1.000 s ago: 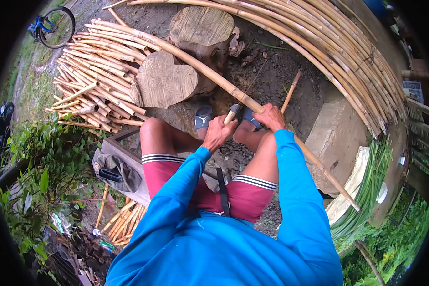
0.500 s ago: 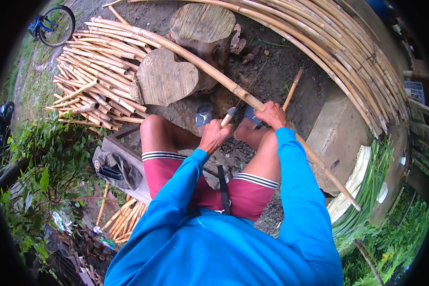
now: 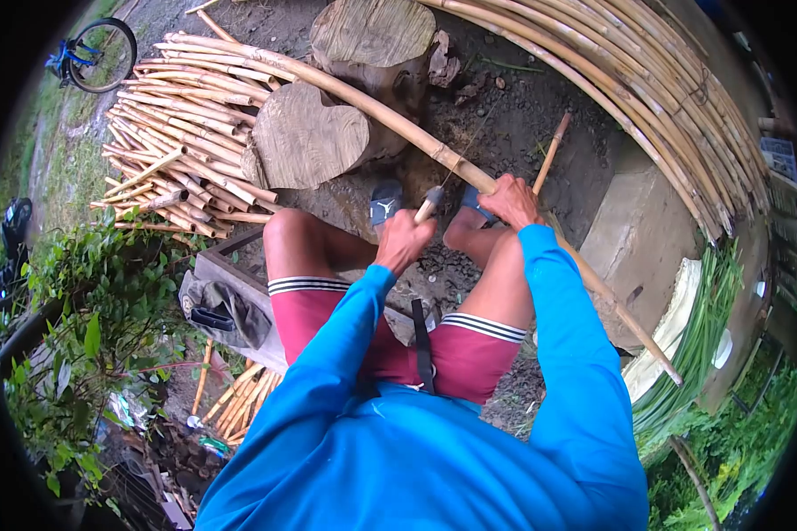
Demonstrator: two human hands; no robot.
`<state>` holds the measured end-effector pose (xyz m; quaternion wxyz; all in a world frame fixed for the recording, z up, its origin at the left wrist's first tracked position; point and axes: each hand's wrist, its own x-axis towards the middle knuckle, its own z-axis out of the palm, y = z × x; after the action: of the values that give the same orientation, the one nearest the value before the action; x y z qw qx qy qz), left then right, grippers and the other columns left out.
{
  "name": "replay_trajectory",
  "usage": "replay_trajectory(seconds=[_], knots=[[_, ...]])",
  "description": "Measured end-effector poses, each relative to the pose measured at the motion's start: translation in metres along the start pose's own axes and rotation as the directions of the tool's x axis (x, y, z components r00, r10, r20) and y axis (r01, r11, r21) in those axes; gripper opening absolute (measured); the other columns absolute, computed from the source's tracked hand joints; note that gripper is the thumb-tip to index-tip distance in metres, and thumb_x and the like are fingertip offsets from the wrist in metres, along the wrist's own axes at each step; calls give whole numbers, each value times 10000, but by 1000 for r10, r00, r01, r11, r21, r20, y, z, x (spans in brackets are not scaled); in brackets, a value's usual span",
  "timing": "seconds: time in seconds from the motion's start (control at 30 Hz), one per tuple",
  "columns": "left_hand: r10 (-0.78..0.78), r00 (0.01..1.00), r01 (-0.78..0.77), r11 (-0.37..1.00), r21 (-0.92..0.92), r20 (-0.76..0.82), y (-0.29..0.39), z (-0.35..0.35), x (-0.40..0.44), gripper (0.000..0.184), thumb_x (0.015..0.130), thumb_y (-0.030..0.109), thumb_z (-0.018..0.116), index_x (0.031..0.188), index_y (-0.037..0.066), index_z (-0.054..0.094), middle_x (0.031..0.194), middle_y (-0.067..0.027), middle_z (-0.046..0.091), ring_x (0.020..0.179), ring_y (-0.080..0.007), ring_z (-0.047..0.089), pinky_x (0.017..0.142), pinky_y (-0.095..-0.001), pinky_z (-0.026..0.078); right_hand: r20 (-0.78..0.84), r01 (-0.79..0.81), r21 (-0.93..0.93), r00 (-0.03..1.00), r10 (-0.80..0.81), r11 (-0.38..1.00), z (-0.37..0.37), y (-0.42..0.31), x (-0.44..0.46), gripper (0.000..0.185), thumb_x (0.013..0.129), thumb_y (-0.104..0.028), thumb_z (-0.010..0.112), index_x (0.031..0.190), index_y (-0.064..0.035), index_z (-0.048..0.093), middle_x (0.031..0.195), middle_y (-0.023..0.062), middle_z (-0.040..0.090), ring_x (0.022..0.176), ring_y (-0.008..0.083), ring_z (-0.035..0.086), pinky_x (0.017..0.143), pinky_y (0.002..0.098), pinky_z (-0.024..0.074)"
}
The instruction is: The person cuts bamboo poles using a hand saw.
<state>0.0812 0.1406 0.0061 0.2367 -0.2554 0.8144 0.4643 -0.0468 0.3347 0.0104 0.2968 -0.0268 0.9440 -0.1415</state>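
Observation:
My left hand (image 3: 405, 241) is closed around the light wooden handle of a thin-bladed cutting tool (image 3: 429, 204). Its narrow blade, seen nearly edge-on, points up and away across the bamboo pole; the exact kind of tool cannot be told. My right hand (image 3: 512, 202) grips the long bamboo pole (image 3: 381, 113), thumb and fingers wrapped over it. The pole slants from the stacked canes at upper left, past a heart-shaped stump (image 3: 308, 137), down to its thin end at lower right. The blade meets the pole just left of my right hand.
Cut bamboo pieces (image 3: 186, 133) are piled at the left, and long poles (image 3: 629, 97) curve along the upper right. A second stump (image 3: 372, 34) stands behind the first. A concrete block (image 3: 638, 248) and green strips (image 3: 704, 327) lie at the right. One short stick (image 3: 553, 152) leans beyond my right hand.
My left hand and the tool have shifted slightly up and to the right. My right hand keeps its hold on the pole; the view has tilted a little.

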Motion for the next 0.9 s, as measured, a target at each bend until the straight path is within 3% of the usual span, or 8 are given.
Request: replay_trajectory(seconds=[0.2,0.37,0.43,0.53,0.57,0.73,0.83,0.9], knots=[[95,995,-93,995,34,-42,-43,-15,-49,394,798,348,597,898,-24,676,777,-282,645,792,-417,664,728,-467,490,-38,-2,-39,999,0,999,7,7,6,423,698,-327,641,961,-7,727,981,304,666,969,458,644,888,479,525],[27,1000,-27,999,-42,-9,-7,-8,-17,402,797,350,587,878,-36,665,742,-288,626,776,-435,653,720,-477,490,-57,12,-27,998,-13,1000,7,3,2,426,689,-318,641,966,-4,723,1010,304,662,989,463,637,910,484,516],[309,950,-300,940,162,-32,-29,14,19,418,793,358,587,870,-47,657,753,-302,625,763,-429,656,701,-478,490,-22,-7,27,1000,8,1000,6,1,1,443,668,-309,653,990,-12,717,1047,302,658,1016,468,629,931,491,506],[39,999,-39,998,-42,-11,-11,-14,-25,387,792,337,599,871,-33,681,787,-290,651,793,-406,677,722,-472,500,-15,0,18,1000,0,1000,6,5,3,447,673,-305,646,1005,-13,714,1058,300,656,1026,467,626,938,497,501],[1,999,2,998,57,-44,-40,-13,-36,352,792,311,599,886,-15,693,798,-258,673,802,-384,689,737,-449,517,-7,3,15,1000,-3,1000,5,6,4,444,678,-302,639,1000,-6,713,1057,296,659,1030,469,625,940,502,500],[-9,1000,9,1000,-2,1,-7,-13,-19,421,790,346,595,841,-67,662,719,-249,645,753,-308,693,698,-455,502,-6,0,10,1000,0,1000,6,4,4,429,680,-295,634,983,-1,712,1053,296,659,1032,464,626,937,498,502],[195,980,-198,964,177,36,-25,2,17,434,798,371,588,807,-60,639,698,-250,632,705,-357,664,689,-471,490,17,-13,28,1000,13,1000,5,1,2,417,679,-287,634,975,-3,715,1043,296,661,1033,454,629,933,490,505],[136,991,-135,986,96,-5,-31,-9,-11,406,802,360,596,861,-35,672,745,-261,647,760,-367,676,729,-452,503,10,2,27,1000,-3,1000,1,2,1,405,678,-282,640,969,-11,718,1032,287,667,1029,447,633,929,480,509]])
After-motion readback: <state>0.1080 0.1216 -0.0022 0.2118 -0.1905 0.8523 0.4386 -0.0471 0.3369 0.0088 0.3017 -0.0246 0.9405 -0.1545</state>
